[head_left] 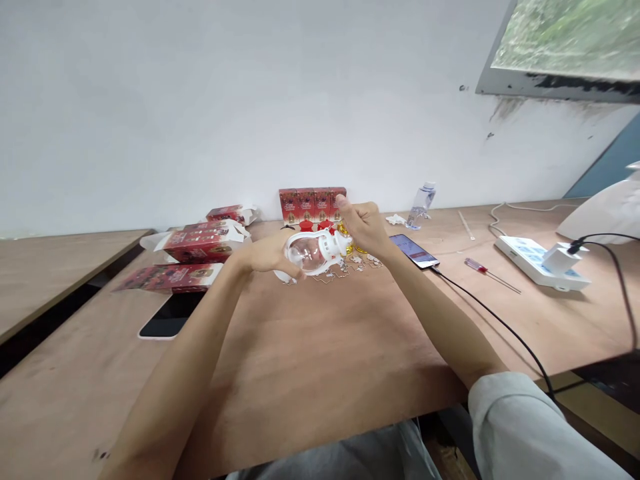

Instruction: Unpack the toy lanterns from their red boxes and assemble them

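Note:
A small white toy lantern (306, 253) with a clear globe lies sideways above the table. My left hand (273, 255) is closed around its bottom end, with the thumb along the near side. My right hand (367, 230) has its fingers curled beside the lantern's narrow white end, thumb pointing up and away. Whatever those fingers hold is hidden. Just behind the lantern are red lantern parts (306, 227) and shiny gold pieces (361, 249). Thin wire pieces and small white bits (357, 262) lie on the table below and beside it.
Red printed boxes (313, 203) stand by the wall; opened ones (205, 241) lie left, near a dark phone (173, 315). Rightward are a cabled phone (414, 252), a clear bottle (421, 205), a screwdriver (490, 275) and a power strip (540, 262). A black cable crosses the right side.

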A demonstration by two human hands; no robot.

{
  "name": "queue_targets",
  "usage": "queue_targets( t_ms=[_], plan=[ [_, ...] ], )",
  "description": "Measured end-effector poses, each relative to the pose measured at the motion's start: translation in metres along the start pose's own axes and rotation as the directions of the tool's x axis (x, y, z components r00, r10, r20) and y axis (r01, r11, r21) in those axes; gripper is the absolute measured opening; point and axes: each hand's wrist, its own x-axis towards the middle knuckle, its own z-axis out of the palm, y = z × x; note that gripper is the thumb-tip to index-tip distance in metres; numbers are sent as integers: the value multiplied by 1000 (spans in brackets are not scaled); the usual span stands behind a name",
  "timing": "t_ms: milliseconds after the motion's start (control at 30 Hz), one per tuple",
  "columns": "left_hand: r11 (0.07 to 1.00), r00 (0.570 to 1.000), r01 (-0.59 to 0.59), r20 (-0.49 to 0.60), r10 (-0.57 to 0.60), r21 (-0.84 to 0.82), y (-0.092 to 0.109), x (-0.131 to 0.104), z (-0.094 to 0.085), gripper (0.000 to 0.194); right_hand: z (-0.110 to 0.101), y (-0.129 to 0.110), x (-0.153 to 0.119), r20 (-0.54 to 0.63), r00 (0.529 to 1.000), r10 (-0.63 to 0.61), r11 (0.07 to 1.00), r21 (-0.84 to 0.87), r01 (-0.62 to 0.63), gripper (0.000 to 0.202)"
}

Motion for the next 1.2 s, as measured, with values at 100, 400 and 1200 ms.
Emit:
queue_targets(
  t_ms=[100,400,1200],
  plan=[
    [997,998,16,65,-11,-78,-3,1,0,49,10,-2,-3,87,991,103,973,198,-119,60],
    [990,990,7,140,13,-139,-11,2,-3,42,18,-18,-9,144,966,213,929,277,-246,62],
    [989,977,56,-210,-27,134,-13,1,-8,43,17,-13,-8,-175,982,77,996,60,-67,45]
  ],
)
